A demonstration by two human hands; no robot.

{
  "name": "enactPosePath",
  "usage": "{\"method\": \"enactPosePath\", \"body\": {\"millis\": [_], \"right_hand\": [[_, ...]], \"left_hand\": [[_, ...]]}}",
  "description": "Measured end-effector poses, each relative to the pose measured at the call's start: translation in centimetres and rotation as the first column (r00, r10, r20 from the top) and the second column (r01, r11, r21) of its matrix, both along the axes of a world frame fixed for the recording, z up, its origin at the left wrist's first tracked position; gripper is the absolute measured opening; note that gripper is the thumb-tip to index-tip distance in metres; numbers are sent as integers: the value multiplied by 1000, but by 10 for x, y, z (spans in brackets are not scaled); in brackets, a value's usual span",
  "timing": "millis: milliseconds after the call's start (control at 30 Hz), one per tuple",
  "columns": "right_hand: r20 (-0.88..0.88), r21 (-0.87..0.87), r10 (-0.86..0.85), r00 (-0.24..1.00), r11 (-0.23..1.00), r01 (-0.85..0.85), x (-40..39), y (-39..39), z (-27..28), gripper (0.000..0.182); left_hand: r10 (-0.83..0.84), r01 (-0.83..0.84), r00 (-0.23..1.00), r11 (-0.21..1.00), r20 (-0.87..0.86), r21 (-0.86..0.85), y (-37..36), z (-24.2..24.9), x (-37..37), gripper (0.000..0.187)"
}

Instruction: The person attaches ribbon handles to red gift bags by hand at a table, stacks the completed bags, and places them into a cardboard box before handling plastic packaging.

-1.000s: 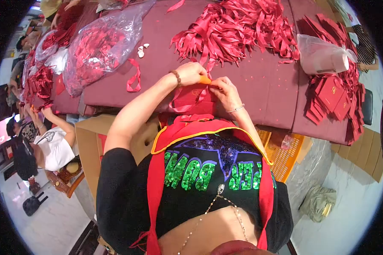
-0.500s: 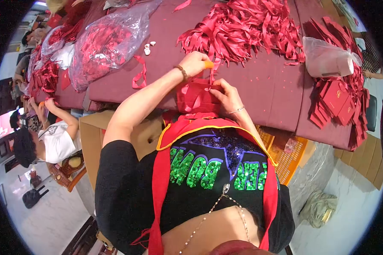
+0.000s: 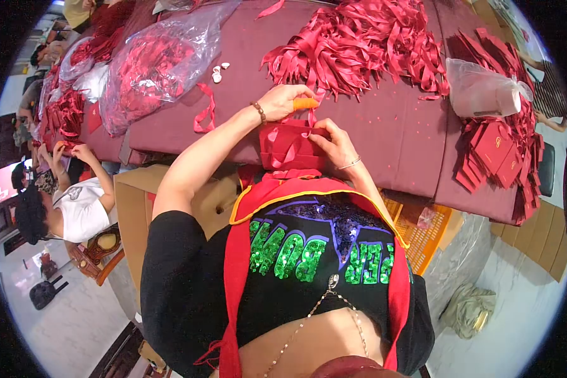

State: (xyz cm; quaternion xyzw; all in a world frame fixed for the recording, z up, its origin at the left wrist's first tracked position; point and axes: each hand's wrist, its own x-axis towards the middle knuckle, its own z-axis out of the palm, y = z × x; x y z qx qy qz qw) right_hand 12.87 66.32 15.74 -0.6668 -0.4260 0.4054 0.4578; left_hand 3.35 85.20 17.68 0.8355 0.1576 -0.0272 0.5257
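Observation:
A small dark-red paper bag (image 3: 277,152) stands upright at the table's near edge, in front of my chest. My left hand (image 3: 283,102) is just above its rim, fingers closed on a red ribbon (image 3: 312,117) that runs up from the bag. An orange wrap (image 3: 305,103) covers one of its fingers. My right hand (image 3: 337,143) pinches the bag's right upper edge between thumb and fingers. A loop of pink-red ribbon (image 3: 290,154) hangs on the bag's near face.
A heap of red ribbons (image 3: 353,50) lies beyond my hands. Left stands a clear plastic bag of red ribbons (image 3: 154,75); right are stacked red bags (image 3: 498,151) and a wrapped white cup-like stack (image 3: 485,94). Cardboard box (image 3: 138,195) and orange crate (image 3: 428,236) sit below. A co-worker (image 3: 85,208) works left.
My left hand has shifted slightly downward and turned, showing more of the orange wrap. My right hand stays at the bag's edge.

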Motion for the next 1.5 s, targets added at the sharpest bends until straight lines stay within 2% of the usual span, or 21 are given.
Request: {"method": "enactPosePath", "body": {"millis": [267,367,433,500,633,700,767,800,833,900,933,1000,1033,1067,1100,1167,1233,1300,1367,1433,1500], "right_hand": [[92,152,43,995,987,-57,-17,3,-10,59],[-40,54,72,997,996,-69,-15,3,-9,58],[45,108,111,993,987,-116,-15,2,-12,59],[130,157,145,981,974,-165,-15,1,-10,60],[18,164,140,990,976,-141,-13,3,-6,62],[-236,115,12,972,993,16,-11,0,-8,62],[-478,37,-164,863,978,206,-3,-5,-1,63],[-548,-1,-235,803,960,280,2,-9,0,63],[-611,-40,-303,731,934,354,7,-12,1,63],[-790,185,-243,563,781,597,17,-8,-2,65],[-770,136,-317,553,766,628,21,-9,7,65],[-668,163,-412,620,731,662,28,-9,-18,66],[-492,197,-509,706,725,660,35,-11,-49,71],[-594,21,-545,592,725,689,27,-17,-9,75],[-475,13,-649,595,670,742,28,-20,-19,76],[-463,20,-659,593,661,750,20,-40,0,78],[-687,145,-393,611,750,645,15,-55,12,76],[-673,215,-384,633,717,663,13,-59,33,70],[-730,90,-531,430,548,831,33,-71,13,44],[-722,-16,-645,250,377,926,59,-100,0,39],[-568,120,-741,357,354,927,92,-144,6,39]], "left_hand": [[-4,-5,998,990,-69,-141,6,-7,4,20],[-16,5,987,998,-157,-67,10,-8,5,20],[4,-7,1000,994,26,105,22,-15,9,20],[268,-256,962,953,51,-162,47,10,19,16],[316,-301,948,933,46,-197,57,22,23,17],[334,-326,942,935,38,-139,51,24,24,19],[493,-315,846,769,202,-556,48,25,10,30],[478,-297,854,772,205,-562,44,24,2,30],[396,-193,910,667,124,-720,41,22,-8,40],[174,11,981,410,90,-912,25,7,-24,61],[182,31,951,750,251,-660,-4,6,-24,60],[138,-68,980,907,140,-415,-39,47,-15,55],[247,-167,959,887,138,-430,-48,39,-11,50],[272,-198,949,910,163,-365,-50,38,-8,45],[305,-219,915,925,264,-311,-58,43,-2,44],[95,-279,886,891,453,359,-73,46,8,44],[-246,-47,927,672,283,739,-98,58,23,45],[-316,-13,904,651,287,759,-133,52,34,42],[-415,80,863,675,288,733,-151,53,46,38],[-419,294,859,873,293,388,-150,39,58,35],[-348,232,885,906,309,353,-156,44,69,31]]}}
